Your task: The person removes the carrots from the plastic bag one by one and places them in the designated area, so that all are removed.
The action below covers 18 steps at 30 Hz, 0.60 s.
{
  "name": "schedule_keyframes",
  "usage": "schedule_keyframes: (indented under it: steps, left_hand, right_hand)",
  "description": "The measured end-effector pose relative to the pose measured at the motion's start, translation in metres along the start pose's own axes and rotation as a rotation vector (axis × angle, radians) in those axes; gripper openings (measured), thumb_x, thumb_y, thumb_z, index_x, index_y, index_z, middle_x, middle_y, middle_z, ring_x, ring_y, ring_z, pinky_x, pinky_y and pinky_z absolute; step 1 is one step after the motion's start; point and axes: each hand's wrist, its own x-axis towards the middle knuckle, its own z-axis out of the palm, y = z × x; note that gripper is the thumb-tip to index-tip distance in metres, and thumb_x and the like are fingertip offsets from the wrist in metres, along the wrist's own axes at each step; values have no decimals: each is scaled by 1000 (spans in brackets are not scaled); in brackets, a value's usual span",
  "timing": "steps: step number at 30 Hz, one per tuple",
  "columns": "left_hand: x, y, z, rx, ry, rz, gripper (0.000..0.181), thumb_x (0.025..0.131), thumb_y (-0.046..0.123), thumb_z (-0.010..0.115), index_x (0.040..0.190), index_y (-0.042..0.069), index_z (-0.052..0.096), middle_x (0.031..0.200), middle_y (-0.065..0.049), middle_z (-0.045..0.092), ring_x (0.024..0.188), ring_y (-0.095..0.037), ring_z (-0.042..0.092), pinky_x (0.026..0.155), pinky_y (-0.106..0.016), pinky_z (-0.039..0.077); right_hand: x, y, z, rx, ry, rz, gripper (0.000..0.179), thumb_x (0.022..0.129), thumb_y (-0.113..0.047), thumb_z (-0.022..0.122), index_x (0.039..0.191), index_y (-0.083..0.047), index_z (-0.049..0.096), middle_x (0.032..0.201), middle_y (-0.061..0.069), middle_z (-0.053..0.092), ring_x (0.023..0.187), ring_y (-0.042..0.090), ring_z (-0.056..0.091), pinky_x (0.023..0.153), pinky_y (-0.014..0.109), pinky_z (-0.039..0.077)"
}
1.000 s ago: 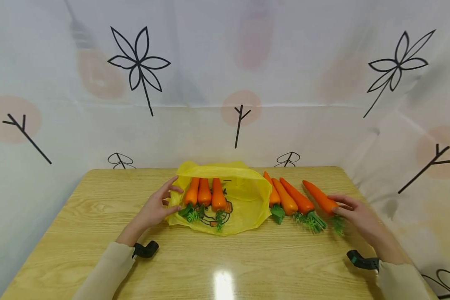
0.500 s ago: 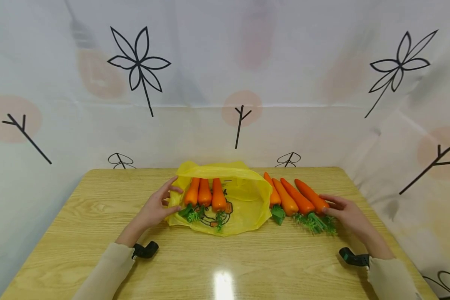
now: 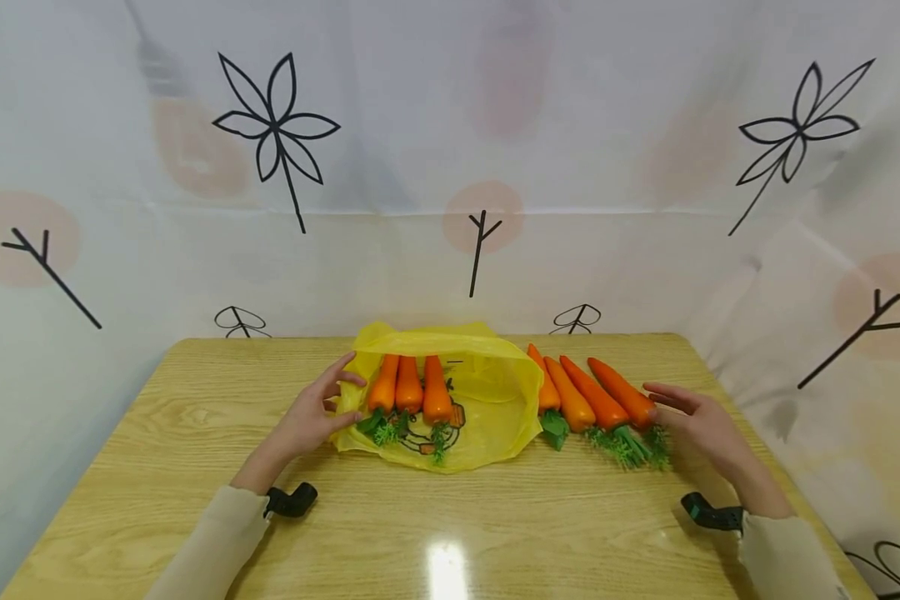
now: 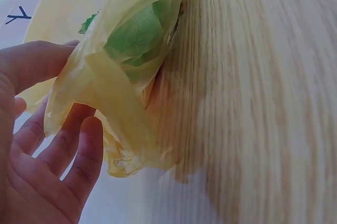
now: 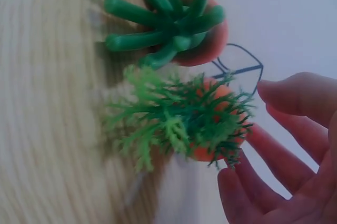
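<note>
A yellow plastic bag (image 3: 495,429) lies on the table with its mouth facing me. Three carrots with green tops (image 3: 437,398) are inside it, side by side, tips pointing inward. My left hand (image 3: 309,417) holds the left edge of the bag's mouth; in the left wrist view thumb and fingers bend around the thin yellow film (image 4: 113,98). To the right of the bag, several carrots (image 3: 592,392) lie in a slanted row. My right hand (image 3: 708,429) is beside the rightmost carrot (image 3: 618,390), fingers spread around its leafy end (image 5: 179,119) without gripping it.
The wooden table (image 3: 390,533) has a bright light reflection near its front. A pale cloth with plant drawings (image 3: 420,125) hangs behind and along both sides. A black wrist camera (image 3: 708,510) sits on each forearm.
My right hand has moved the rightmost carrot left against the row and let go, its fingers now drawn slightly back. The left hand and bag have stayed put.
</note>
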Motion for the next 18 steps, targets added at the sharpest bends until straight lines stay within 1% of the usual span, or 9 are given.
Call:
schedule_keyframes:
  steps: [1,4,6,11,13,14,16,18]
  left_hand:
    - [0,0,0,-2,-1,0,92,85,-3,76,159,21,26,125,-8,58,115,-35,61,84,-46,49]
    - [-1,0,1,-2,-3,2,92,85,-3,76,159,21,26,125,-8,58,115,-35,61,84,-46,49]
    - [-2,-1,1,1,-1,6,92,85,-3,76,159,21,26,125,-9,58,114,-35,61,83,-46,49]
    - [-3,-1,1,2,6,6,92,85,-4,76,159,20,27,125,-9,58,114,-37,60,83,-45,50]
    - [-3,-1,1,3,5,2,92,85,-4,76,159,20,27,125,-9,58,115,-37,60,83,-44,50]
    - [-3,-1,1,3,4,3,92,85,-4,76,159,19,26,125,-10,58,115,-37,60,82,-43,50]
    - [-2,-1,1,7,3,7,92,85,-4,76,159,19,26,125,-10,58,114,-37,61,82,-41,50]
    - [0,-1,2,8,6,14,92,85,-4,76,159,18,26,124,-10,59,113,-36,61,81,-39,51]
  right_hand:
    - [0,-1,-1,-5,1,3,60,101,-30,61,148,3,43,144,29,47,130,45,43,82,17,43]
    - [-1,-5,-3,-12,10,7,59,101,-30,60,148,4,43,144,29,46,132,48,38,82,20,43]
    - [-2,-8,-3,-17,28,1,58,102,-30,60,147,3,44,143,29,47,132,48,38,82,21,43]
    - [-1,-14,1,-18,92,-8,55,101,-32,60,144,2,49,140,29,51,129,41,44,81,16,43]
    - [-1,-17,3,-11,114,-3,53,101,-32,60,143,0,52,140,26,52,125,32,50,81,14,43]
    - [-1,-18,4,-9,127,2,52,101,-33,60,142,-1,53,139,22,54,121,25,53,81,14,43]
    - [-1,-22,5,6,148,-5,50,100,-32,61,141,-3,55,135,9,60,115,9,56,81,13,42]
    - [-2,-29,7,19,161,-21,48,100,-31,62,140,-5,57,131,-2,62,109,-4,53,82,12,42]
